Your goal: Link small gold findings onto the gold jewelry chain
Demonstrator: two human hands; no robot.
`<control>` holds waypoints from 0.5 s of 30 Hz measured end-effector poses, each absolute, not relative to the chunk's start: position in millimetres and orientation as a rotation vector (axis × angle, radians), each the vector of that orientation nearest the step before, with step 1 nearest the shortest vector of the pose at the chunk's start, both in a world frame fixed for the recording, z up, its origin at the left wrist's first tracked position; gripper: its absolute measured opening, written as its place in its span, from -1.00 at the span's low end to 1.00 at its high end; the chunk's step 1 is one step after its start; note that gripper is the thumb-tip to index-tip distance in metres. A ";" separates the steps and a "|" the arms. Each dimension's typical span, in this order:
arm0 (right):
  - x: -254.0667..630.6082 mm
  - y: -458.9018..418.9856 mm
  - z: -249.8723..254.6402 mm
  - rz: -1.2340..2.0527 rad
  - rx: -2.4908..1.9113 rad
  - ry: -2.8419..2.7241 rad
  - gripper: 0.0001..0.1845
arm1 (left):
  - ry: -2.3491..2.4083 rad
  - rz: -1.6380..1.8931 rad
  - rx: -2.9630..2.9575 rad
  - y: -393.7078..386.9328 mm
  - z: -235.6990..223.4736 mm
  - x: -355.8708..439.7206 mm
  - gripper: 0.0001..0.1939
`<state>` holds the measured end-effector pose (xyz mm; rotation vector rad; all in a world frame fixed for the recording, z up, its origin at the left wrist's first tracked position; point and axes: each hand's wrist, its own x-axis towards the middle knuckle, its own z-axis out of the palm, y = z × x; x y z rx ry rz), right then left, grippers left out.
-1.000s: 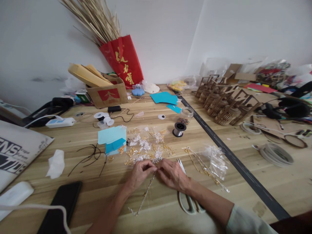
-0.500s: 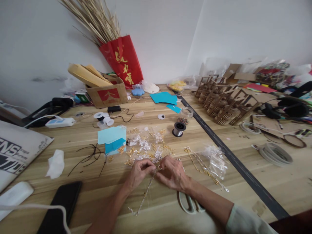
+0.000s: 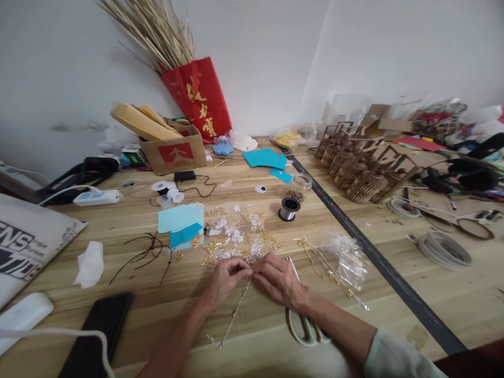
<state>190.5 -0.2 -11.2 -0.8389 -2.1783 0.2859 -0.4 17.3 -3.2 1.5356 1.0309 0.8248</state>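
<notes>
My left hand (image 3: 229,279) pinches the upper end of a beaded chain (image 3: 235,316), which trails down toward me onto the table. My right hand (image 3: 279,278) meets it fingertip to fingertip, its fingers closed at the same end; what lies between them is hidden. Just beyond both hands spread gold and silver beads (image 3: 236,236), some in small clear bags. Scissors (image 3: 305,331) with pale handles lie partly under my right forearm. Right of my hand rest gold and silver chains (image 3: 325,265) beside a crumpled clear bag (image 3: 348,257).
A wire spool (image 3: 289,209) and a glass jar (image 3: 302,182) stand behind the beads. Blue paper sheets (image 3: 180,218) and black cords (image 3: 147,252) lie left. A phone (image 3: 98,333) is at front left. Brown lantern-like models (image 3: 354,163) stand at back right.
My right fingers have drawn together and closed in against my left fingertips, covering the small ring-like end that showed between them. The chain hangs almost as before.
</notes>
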 end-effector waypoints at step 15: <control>189.5 -0.1 -13.6 0.273 -0.918 -2.212 -0.84 | 1.051 0.827 1.552 17.2 -5.4 -2.0 -0.79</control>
